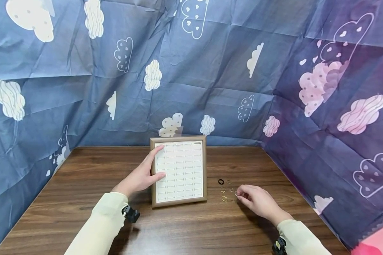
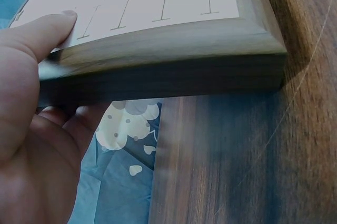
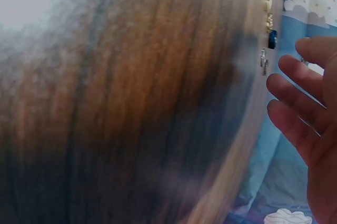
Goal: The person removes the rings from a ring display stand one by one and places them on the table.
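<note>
A wooden-framed ring tray (image 1: 205, 166) with a white slotted insert (image 1: 180, 170) lies at the table's middle. My left hand (image 1: 157, 162) rests on its left edge, index finger straight along the rim. In the left wrist view the thumb (image 2: 50, 31) lies on the insert and the other fingers sit beside the frame's wall (image 2: 174, 76). Right of the tray lie several small rings: a black ring (image 1: 221, 181) and gold rings (image 1: 224, 198). My right hand (image 1: 240, 194) hovers at them, fingertips touching one ring. Its fingers (image 3: 295, 92) look relaxed and apart, with the rings (image 3: 268, 21) beyond them.
The brown wooden table (image 1: 83, 198) is enclosed on three sides by blue cloud-print cloth (image 1: 210, 71). The tray's slots hold no rings that I can see. Bare wood lies left of the tray and along the near edge.
</note>
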Available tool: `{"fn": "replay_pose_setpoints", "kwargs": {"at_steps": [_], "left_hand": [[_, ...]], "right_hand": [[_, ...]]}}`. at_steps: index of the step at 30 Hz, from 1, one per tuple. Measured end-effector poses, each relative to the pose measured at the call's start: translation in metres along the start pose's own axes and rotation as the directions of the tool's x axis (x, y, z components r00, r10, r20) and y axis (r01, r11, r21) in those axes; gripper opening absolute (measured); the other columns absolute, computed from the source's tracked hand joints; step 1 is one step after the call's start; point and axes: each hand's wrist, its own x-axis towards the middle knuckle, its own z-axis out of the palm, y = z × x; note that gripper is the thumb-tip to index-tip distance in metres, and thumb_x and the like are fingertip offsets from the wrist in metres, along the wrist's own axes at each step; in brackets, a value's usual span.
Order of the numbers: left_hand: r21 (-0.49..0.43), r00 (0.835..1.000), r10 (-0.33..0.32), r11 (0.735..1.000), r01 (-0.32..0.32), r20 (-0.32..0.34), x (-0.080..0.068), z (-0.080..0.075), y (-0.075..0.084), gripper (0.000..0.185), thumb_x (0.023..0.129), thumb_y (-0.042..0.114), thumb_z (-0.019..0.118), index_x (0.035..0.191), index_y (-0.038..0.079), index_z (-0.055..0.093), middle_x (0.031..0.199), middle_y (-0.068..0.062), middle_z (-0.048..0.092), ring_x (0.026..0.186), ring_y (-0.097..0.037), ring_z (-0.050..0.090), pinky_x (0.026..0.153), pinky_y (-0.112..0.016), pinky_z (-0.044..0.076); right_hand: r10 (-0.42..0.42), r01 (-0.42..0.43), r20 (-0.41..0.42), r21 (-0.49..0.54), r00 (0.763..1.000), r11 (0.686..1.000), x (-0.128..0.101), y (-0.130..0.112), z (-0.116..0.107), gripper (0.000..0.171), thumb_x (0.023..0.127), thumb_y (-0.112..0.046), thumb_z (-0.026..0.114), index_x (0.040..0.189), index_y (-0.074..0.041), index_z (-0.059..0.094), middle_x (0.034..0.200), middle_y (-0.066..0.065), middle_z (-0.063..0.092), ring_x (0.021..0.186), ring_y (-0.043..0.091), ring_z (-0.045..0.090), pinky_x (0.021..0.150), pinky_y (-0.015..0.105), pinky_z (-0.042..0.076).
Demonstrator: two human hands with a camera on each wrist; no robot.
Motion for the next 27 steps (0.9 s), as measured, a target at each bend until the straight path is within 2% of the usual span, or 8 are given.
{"fn": "replay_pose_setpoints", "kwargs": {"at_steps": [9, 21, 27], "left_hand": [[-0.001, 1.000, 0.003, 1.000, -0.003, -0.006, 0.000, -0.001, -0.001, 0.099, 0.101, 0.015, 0.077, 0.173, 0.035, 0.012, 0.178, -0.014, 0.022, 0.156, -0.036, 0.038, 0.125, -0.059, 0.035], [0.001, 1.000, -0.007, 1.000, 0.007, -0.008, -0.001, 0.000, 0.000, 0.100, 0.100, 0.016, 0.078, 0.172, 0.037, 0.012, 0.179, -0.009, 0.021, 0.159, -0.033, 0.036, 0.126, -0.057, 0.034], [-0.003, 1.000, -0.001, 1.000, 0.001, -0.009, 0.000, 0.000, -0.001, 0.100, 0.100, 0.015, 0.078, 0.173, 0.036, 0.013, 0.180, -0.009, 0.021, 0.161, -0.032, 0.033, 0.128, -0.056, 0.031]], "right_hand": [[0.009, -0.007, 0.071, -0.024, 0.997, 1.000, 0.005, -0.001, 0.009, 0.019, 0.094, -0.016, 0.083, 0.093, -0.030, 0.070, 0.089, -0.023, 0.063, 0.078, -0.007, 0.054, 0.065, 0.023, 0.046], [-0.014, 0.022, 0.086, -0.086, 0.996, 0.996, 0.007, -0.004, 0.016, 0.020, 0.092, -0.014, 0.083, 0.092, -0.029, 0.070, 0.095, -0.018, 0.064, 0.081, -0.005, 0.055, 0.067, 0.026, 0.049], [-0.026, 0.036, 0.096, -0.102, 0.995, 0.994, 0.008, -0.004, 0.017, 0.017, 0.092, -0.014, 0.083, 0.094, -0.027, 0.074, 0.100, -0.015, 0.065, 0.085, -0.001, 0.059, 0.073, 0.031, 0.054]]}}
